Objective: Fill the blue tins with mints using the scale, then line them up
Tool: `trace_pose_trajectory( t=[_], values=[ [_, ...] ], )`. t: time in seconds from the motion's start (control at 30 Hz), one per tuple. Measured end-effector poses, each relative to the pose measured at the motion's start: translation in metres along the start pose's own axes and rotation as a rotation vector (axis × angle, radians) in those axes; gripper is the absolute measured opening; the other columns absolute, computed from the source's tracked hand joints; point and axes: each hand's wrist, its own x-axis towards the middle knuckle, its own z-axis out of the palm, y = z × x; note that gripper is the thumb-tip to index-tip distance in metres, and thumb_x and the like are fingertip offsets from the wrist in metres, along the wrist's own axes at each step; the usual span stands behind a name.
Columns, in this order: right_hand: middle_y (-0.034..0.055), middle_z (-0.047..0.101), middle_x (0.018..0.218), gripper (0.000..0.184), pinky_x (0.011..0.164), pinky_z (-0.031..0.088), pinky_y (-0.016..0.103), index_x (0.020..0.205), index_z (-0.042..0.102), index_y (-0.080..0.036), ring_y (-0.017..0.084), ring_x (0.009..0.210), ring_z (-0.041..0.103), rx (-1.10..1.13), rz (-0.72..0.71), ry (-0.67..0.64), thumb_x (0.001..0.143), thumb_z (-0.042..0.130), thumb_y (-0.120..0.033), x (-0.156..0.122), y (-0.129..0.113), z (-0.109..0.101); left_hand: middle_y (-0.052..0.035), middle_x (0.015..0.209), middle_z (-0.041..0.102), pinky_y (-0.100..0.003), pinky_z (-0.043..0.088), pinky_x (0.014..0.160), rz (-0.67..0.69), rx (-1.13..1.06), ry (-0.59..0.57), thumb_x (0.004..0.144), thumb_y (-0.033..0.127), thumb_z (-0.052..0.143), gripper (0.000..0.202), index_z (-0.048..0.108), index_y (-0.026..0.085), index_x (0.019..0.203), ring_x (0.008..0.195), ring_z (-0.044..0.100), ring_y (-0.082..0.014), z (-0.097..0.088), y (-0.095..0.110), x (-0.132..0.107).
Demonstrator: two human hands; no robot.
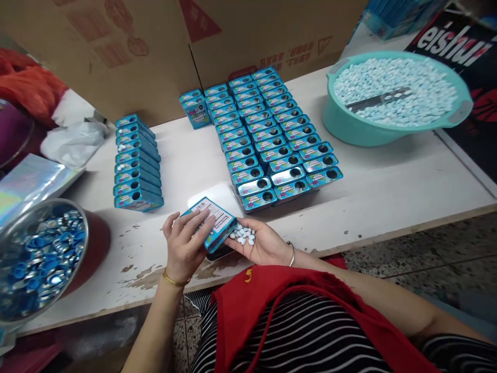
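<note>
My left hand grips a blue candy tin, tipped toward the right with its printed nutrition label facing up. Against its lower right end, my right hand is cupped palm up around a small heap of pale blue and white candies. Whether candies are passing in or out of the tin cannot be seen. Below both hands is a white scale-like plate, partly covered by the tin. Just beyond stand rows of upright blue tins with round open holes in their tops.
A turquoise basin full of candies, with a metal tool lying in it, stands right. At left are a row of tins and a metal bowl of blue and silver caps. A large cardboard box borders the back.
</note>
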Motion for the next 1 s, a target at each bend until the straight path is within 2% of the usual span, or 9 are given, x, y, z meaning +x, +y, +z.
trace_pose_trajectory(
  t=[0.13,0.23,0.33,0.4,0.53,0.67,0.73,0.9,1.0],
  values=[
    [0.0076,0.071,0.077,0.024,0.081,0.058,0.028,0.094,0.061,-0.006,0.013,0.073,0.069,-0.025,-0.015,-0.025,0.093,0.038,-0.010,-0.002,-0.002,-0.004,-0.0069,0.120,0.064,-0.047,0.035,0.099,-0.139,-0.167,0.011,0.081,0.020,0.061,0.040,0.056,0.028,0.120,0.108,0.058,-0.0241,0.010,-0.003,-0.005],
    [0.0115,0.071,0.084,0.026,0.082,0.057,0.028,0.096,0.061,-0.006,0.016,0.080,0.071,-0.068,-0.010,-0.020,0.094,0.036,-0.013,-0.007,-0.006,-0.013,-0.0066,0.115,0.065,-0.041,0.044,0.092,-0.386,-0.423,0.043,0.079,0.028,0.068,0.040,0.056,0.025,0.117,0.103,0.060,-0.0220,0.021,-0.006,-0.004],
    [0.0145,0.071,0.093,0.025,0.084,0.056,0.028,0.101,0.060,-0.006,0.019,0.090,0.071,-0.096,-0.001,-0.003,0.094,0.038,-0.017,-0.012,-0.010,-0.024,-0.0038,0.100,0.067,-0.032,0.051,0.080,-0.610,-0.621,0.132,0.073,0.032,0.074,0.043,0.057,0.021,0.110,0.089,0.063,-0.0177,0.036,-0.014,-0.003],
    [0.0146,0.071,0.095,0.025,0.087,0.055,0.028,0.102,0.060,-0.005,0.021,0.094,0.070,-0.097,-0.011,0.009,0.094,0.040,-0.017,-0.015,-0.013,-0.031,-0.0023,0.095,0.066,-0.030,0.052,0.078,-0.668,-0.677,0.144,0.069,0.034,0.077,0.044,0.058,0.019,0.106,0.085,0.063,-0.0163,0.046,-0.018,-0.002],
    [0.0158,0.072,0.098,0.026,0.089,0.055,0.030,0.106,0.059,-0.004,0.023,0.099,0.069,-0.100,-0.005,0.005,0.094,0.039,-0.017,-0.019,-0.015,-0.042,-0.0034,0.099,0.064,-0.031,0.053,0.080,-0.681,-0.720,0.096,0.068,0.038,0.078,0.046,0.057,0.018,0.105,0.089,0.063,-0.0170,0.054,-0.023,-0.002],
    [0.0169,0.072,0.101,0.027,0.087,0.056,0.029,0.109,0.058,-0.005,0.021,0.098,0.069,-0.122,0.012,-0.005,0.094,0.040,-0.018,-0.023,-0.017,-0.049,-0.0093,0.120,0.059,-0.040,0.048,0.096,-0.602,-0.795,0.060,0.070,0.040,0.076,0.064,0.048,0.023,0.125,0.110,0.058,-0.0222,0.043,-0.028,-0.003],
    [0.0163,0.072,0.101,0.026,0.085,0.057,0.029,0.109,0.059,-0.007,0.020,0.096,0.070,-0.138,0.020,-0.003,0.093,0.042,-0.018,-0.024,-0.018,-0.053,-0.0104,0.121,0.059,-0.043,0.044,0.102,-0.576,-0.831,0.116,0.073,0.045,0.073,0.067,0.045,0.024,0.130,0.114,0.057,-0.0232,0.032,-0.035,-0.005],
    [0.0140,0.073,0.099,0.023,0.084,0.057,0.027,0.103,0.062,-0.008,0.019,0.094,0.070,-0.163,0.011,0.022,0.094,0.044,-0.019,-0.029,-0.020,-0.058,-0.0063,0.101,0.065,-0.039,0.049,0.093,-0.665,-0.729,0.382,0.083,0.046,0.060,0.041,0.059,0.022,0.115,0.094,0.062,-0.0188,0.003,-0.051,-0.017],
    [0.0122,0.073,0.094,0.024,0.084,0.057,0.026,0.099,0.063,-0.009,0.019,0.092,0.071,-0.170,0.004,0.061,0.095,0.043,-0.021,-0.031,-0.019,-0.058,-0.0029,0.090,0.065,-0.035,0.051,0.086,-0.696,-0.682,0.440,0.084,0.040,0.061,0.029,0.063,0.023,0.107,0.085,0.063,-0.0160,-0.005,-0.056,-0.024]
  ],
)
